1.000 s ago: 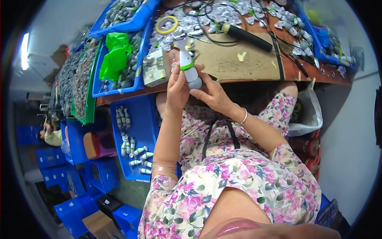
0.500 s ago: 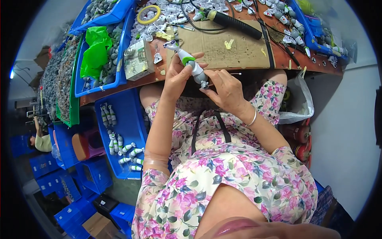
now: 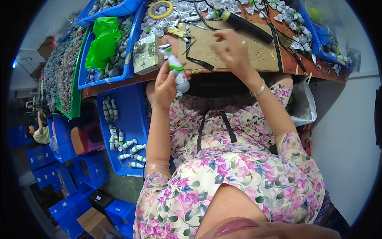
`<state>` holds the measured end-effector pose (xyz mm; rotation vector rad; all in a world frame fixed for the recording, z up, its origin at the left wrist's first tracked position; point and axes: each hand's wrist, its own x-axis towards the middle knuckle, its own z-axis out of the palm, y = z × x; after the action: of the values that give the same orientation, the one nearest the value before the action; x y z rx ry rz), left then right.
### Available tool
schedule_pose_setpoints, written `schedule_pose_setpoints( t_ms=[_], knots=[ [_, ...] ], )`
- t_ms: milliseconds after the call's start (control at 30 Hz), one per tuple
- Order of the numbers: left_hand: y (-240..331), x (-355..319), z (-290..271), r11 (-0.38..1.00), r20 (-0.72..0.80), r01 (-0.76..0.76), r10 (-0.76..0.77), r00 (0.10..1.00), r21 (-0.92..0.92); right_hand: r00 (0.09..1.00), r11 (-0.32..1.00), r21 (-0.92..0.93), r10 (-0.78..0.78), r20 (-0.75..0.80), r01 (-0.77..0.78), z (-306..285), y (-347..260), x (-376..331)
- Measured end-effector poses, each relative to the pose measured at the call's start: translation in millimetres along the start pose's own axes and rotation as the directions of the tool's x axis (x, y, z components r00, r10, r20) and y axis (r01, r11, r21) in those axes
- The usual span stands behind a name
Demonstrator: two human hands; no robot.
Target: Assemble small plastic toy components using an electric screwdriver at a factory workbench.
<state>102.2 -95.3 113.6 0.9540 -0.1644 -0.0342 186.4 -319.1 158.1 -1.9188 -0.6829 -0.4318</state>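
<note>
My left hand (image 3: 165,85) is closed round a toy limb part (image 3: 175,68), white with a bright green band and a grey rounded end. It is held tilted just off the table's front edge, white end up. My right hand (image 3: 232,53) is raised over the brown cardboard sheet (image 3: 254,59), apart from the part. Its fingers are smeared by motion, so I cannot see whether they hold anything. Between the hands, a black strip (image 3: 199,62) lies on the cardboard's left side.
A black-handled corded tool (image 3: 246,27) lies across the cardboard. White shell pieces (image 3: 183,14), a tape roll (image 3: 160,9) and a screwdriver (image 3: 195,24) lie behind. At left are a small box (image 3: 147,53) and a blue bin (image 3: 129,65). Similar finished-looking parts lie in a lower blue tray (image 3: 131,115).
My right hand has left the toy part and moved up and right over the cardboard. My left hand has moved slightly left and down with the part. The black strip now shows.
</note>
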Motion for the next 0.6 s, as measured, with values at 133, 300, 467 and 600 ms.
schedule_pose_setpoints(
  t_ms=[133,300,467,600],
  knots=[
    [23.6,-26.0,-26.1,0.995,-0.136,-0.077,0.085,0.987,0.063,0.906,0.951,-0.155,-0.192,0.378,0.267,60.7,18.8,17.5],
    [41.0,-49.0,-51.0,0.983,-0.226,-0.119,0.148,0.963,0.137,0.897,0.913,-0.218,-0.252,0.363,0.345,121.9,26.6,40.2],
    [46.3,-47.8,-57.7,0.979,-0.243,-0.19,0.203,0.949,0.074,0.905,0.846,-0.4,-0.198,0.377,0.352,135.6,41.0,59.9],
    [44.3,-44.0,-61.0,0.967,-0.294,-0.25,0.251,0.922,0.04,0.924,0.825,-0.432,-0.263,0.277,0.364,135.3,45.0,75.3]
  ],
)
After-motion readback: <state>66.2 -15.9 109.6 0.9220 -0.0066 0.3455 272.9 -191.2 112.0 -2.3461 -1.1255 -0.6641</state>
